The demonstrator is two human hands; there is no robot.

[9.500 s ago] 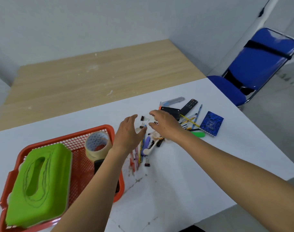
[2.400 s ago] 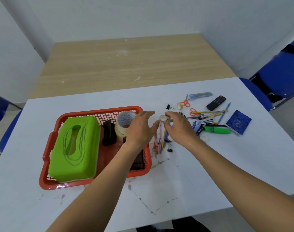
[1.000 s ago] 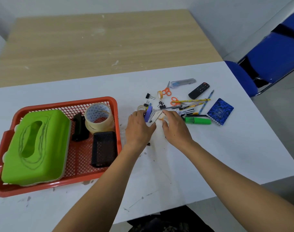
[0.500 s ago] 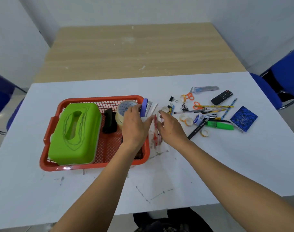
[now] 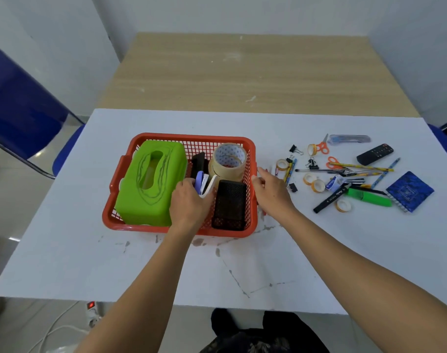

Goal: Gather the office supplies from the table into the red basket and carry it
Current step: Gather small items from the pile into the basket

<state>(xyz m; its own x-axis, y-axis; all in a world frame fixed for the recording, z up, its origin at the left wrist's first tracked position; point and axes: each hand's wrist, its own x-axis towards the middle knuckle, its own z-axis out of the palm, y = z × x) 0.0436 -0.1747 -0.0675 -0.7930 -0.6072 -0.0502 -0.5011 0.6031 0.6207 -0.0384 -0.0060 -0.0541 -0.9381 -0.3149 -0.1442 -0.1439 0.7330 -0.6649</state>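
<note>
The red basket [image 5: 181, 137] stands on the white table, holding a green tissue box [image 5: 151, 182], a roll of tape [image 5: 228, 159], a black mesh holder [image 5: 230, 205] and a black stapler [image 5: 199, 161]. My left hand [image 5: 189, 205] is inside the basket and grips a purple and white bundle of supplies [image 5: 204, 184]. My right hand [image 5: 272, 192] hovers just right of the basket's right wall, fingers relaxed, holding nothing. Loose supplies lie to the right: small tape rolls [image 5: 314, 182], a green highlighter [image 5: 370, 197], a black marker [image 5: 330, 200], orange scissors [image 5: 320, 147], pens and a blue notebook [image 5: 409, 191].
A black remote [image 5: 375, 154] and a cutter [image 5: 349, 139] lie at the far right of the white table [image 5: 90, 250]. A wooden table [image 5: 242, 72] adjoins behind. A blue chair [image 5: 21, 110] stands at the left. A power strip [image 5: 92, 310] lies on the floor.
My left hand carried the purple and white bundle from the table's pile over the basket rim and down into the basket. My right hand drew back toward the basket's right side.
</note>
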